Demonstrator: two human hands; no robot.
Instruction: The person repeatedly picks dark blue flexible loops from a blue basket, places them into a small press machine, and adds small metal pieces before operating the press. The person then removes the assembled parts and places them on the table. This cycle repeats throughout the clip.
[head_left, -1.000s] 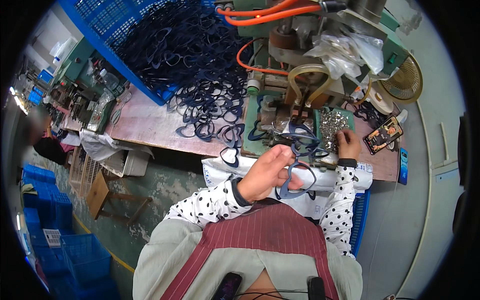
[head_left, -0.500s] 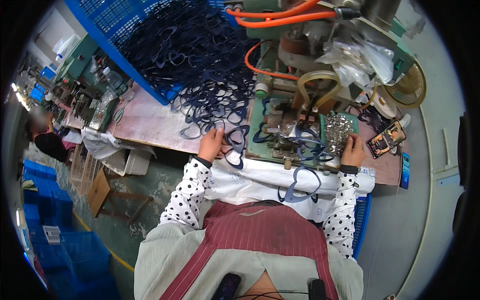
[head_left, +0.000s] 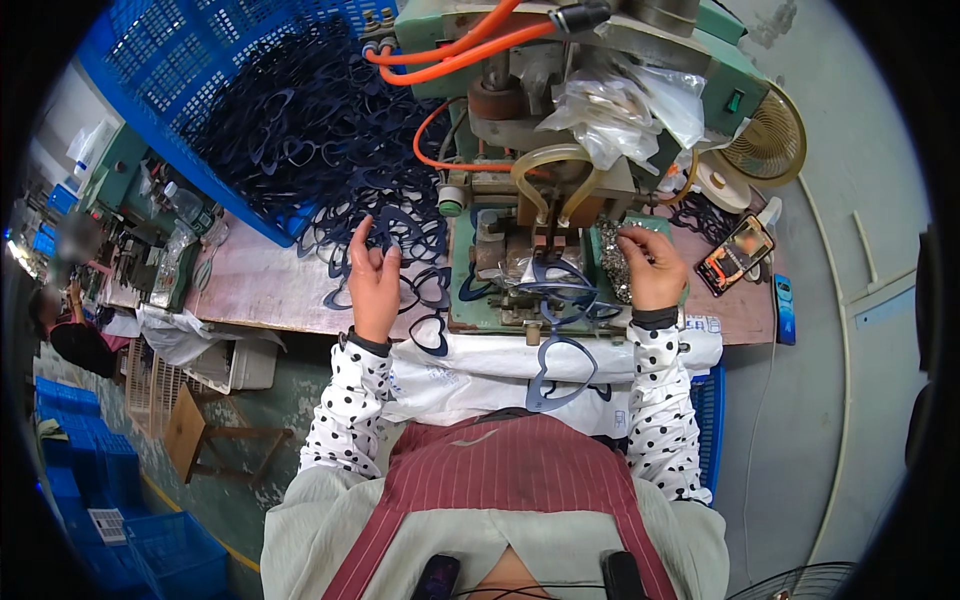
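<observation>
Fingers (head_left: pixel 372 250) atop dark heart-shaped frames (head_left: pixel 415 235)

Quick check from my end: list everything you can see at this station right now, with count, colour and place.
heart-shaped frames: too many to count, dark blue, spilling from the blue crate onto the bench
green machine: one, orange hoses on top, centre of the bench
metal parts: a pile, silvery, in a tray on the machine's right
loose frame: one, dark blue, on the white sack at the bench edge
phone: one, far right of the bench
fan: one, tan, upper right
left hand: on the spilled frames
right hand: fingers pinched at the metal parts
</observation>
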